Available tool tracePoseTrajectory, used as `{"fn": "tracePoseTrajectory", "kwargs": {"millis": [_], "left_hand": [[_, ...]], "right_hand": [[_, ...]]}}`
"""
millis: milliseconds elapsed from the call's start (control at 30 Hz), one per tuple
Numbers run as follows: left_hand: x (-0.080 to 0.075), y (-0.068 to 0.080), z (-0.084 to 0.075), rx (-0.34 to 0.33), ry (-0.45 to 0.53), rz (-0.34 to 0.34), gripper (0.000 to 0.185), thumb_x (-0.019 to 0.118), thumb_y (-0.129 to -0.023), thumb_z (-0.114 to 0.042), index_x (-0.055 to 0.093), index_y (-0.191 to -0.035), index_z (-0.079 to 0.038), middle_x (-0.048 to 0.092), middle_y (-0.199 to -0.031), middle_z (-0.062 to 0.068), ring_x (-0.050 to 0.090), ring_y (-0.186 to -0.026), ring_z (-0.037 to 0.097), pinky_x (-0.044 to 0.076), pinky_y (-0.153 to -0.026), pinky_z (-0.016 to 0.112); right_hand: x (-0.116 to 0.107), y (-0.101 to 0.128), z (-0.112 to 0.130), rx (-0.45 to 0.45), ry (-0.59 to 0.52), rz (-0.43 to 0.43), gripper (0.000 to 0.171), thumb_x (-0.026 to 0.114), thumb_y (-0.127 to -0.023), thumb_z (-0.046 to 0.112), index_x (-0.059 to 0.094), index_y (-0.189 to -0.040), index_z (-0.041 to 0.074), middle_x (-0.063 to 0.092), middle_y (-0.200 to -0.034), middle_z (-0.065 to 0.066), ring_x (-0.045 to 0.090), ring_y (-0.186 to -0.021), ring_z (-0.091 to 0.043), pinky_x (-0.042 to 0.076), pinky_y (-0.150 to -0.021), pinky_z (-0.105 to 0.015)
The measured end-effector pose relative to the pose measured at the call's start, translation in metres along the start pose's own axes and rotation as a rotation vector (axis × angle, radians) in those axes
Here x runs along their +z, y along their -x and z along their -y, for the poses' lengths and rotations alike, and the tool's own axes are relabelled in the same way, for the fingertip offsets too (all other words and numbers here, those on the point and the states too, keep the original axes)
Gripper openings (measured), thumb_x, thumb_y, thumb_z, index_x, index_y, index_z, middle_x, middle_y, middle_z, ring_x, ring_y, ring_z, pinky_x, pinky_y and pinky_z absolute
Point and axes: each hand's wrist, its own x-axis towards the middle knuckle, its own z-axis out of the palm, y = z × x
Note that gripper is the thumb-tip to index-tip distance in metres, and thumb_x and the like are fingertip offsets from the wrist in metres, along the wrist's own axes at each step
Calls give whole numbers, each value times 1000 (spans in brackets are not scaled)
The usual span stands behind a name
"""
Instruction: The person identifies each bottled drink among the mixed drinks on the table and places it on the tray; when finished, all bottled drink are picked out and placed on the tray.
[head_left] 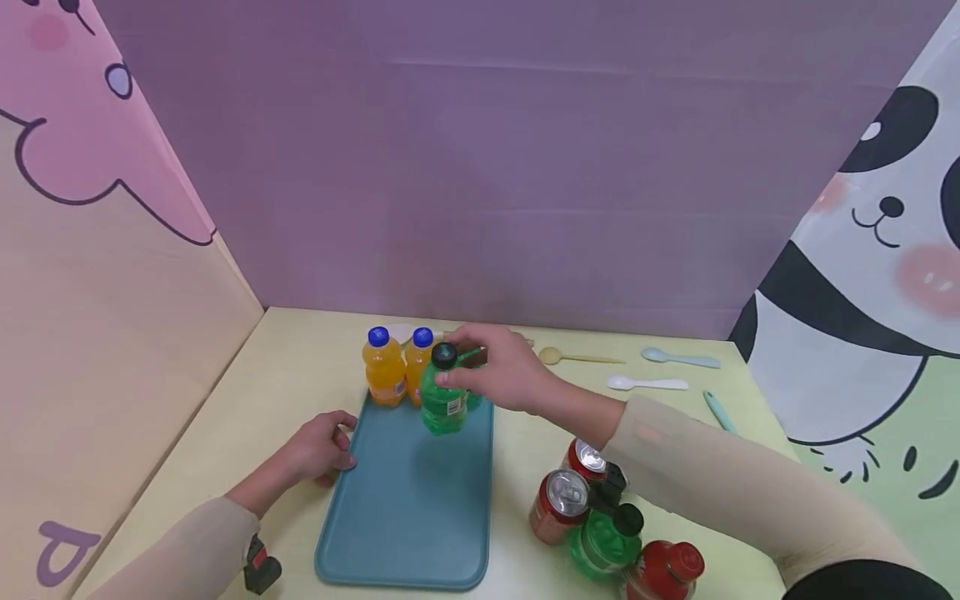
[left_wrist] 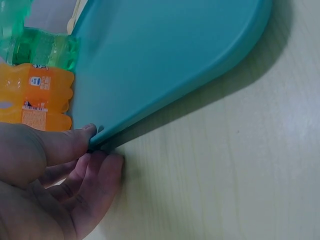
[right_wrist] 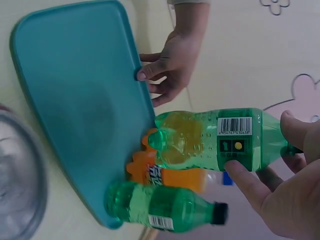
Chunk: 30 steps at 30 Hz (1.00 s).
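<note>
Steadying the flat teal plastic tray (head_left: 408,500) at its left rim, the left hand (head_left: 322,450) pinches the edge between thumb above and curled fingers beneath; two orange soft-drink bottles with blue caps (head_left: 384,368) stand upright at the tray's far edge; beside them the right hand (head_left: 498,367) grips a green plastic soda bottle with a black cap (head_left: 442,400) near its neck, base at or just above the tray; a second green bottle (right_wrist: 165,207) stands behind it. The step in hand appears to be placement; the next move would call for lowering it upright beside the orange pair, then letting go.
</note>
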Motion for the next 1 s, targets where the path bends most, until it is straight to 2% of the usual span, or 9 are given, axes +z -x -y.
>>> {"fn": "tracePoseTrajectory", "kwargs": {"millis": [133,267,367,567,800,1000], "left_hand": [[0,-1,-4,12,-17,-10,56,73,-87,7,47,-136,8,53,-94,12,56,-73,22,58,-57,35],[-1,-1,-5,-17,-19,-8,57,72,-87,7,46,-138,8,53,-95,13,56,-73,23,60,-58,36],[-1,-2,-3,-31,-5,-13,58,72,-87,8,46,-139,8,52,-95,13,56,-73,22,59,-57,36],[5,-5,2,-11,15,-30,58,72,-86,8,46,-138,8,52,-95,14,57,-73,23,58,-55,37],[6,-6,1,-23,-2,-32,58,72,-87,8,46,-138,8,53,-96,15,57,-75,24,59,-56,37],[5,-7,1,-23,3,-27,57,73,-86,8,47,-136,8,52,-94,13,57,-74,23,60,-56,37]], "right_hand": [[19,-20,0,22,-2,-11,39,82,-89,29,69,-124,19,69,-115,2,70,-103,-19,60,-88,-35],[42,-35,3,42,1,-34,39,83,-88,31,70,-123,19,69,-113,3,69,-106,-20,60,-88,-34],[57,-41,5,58,12,-50,39,82,-88,33,69,-123,20,69,-113,4,67,-111,-19,59,-88,-35],[78,-50,4,114,39,-60,37,83,-87,34,70,-120,20,71,-115,6,65,-117,-23,57,-87,-36],[96,-60,-3,146,45,-62,39,87,-83,33,73,-116,20,71,-110,6,65,-105,-15,57,-76,-27],[110,-64,-3,174,69,-70,39,87,-82,35,73,-117,23,70,-106,4,63,-98,-12,56,-72,-25]]}}
